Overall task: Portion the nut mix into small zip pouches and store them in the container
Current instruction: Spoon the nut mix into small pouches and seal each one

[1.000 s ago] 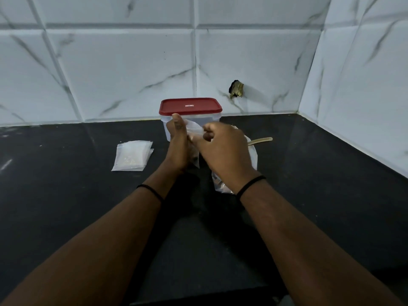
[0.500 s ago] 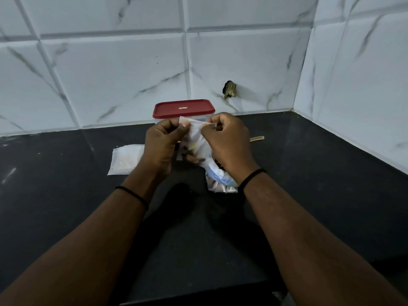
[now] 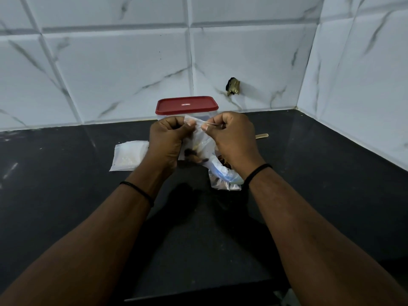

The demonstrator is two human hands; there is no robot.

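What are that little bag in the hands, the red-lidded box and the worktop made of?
The small pouch looks like thin clear plastic film: it creases, and dark nuts show through. The container seems rigid plastic, with a matte red lid over a translucent body. The countertop looks like polished black stone, faintly speckled and reflective; a laminate copy cannot be ruled out.

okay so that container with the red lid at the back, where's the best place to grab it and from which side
Probably by the red lid's short ends, or the clear walls just under it, coming from above. The container stands upright against the tiled wall, so the back is blocked, and both hands pinching the small zip pouch cover its front.
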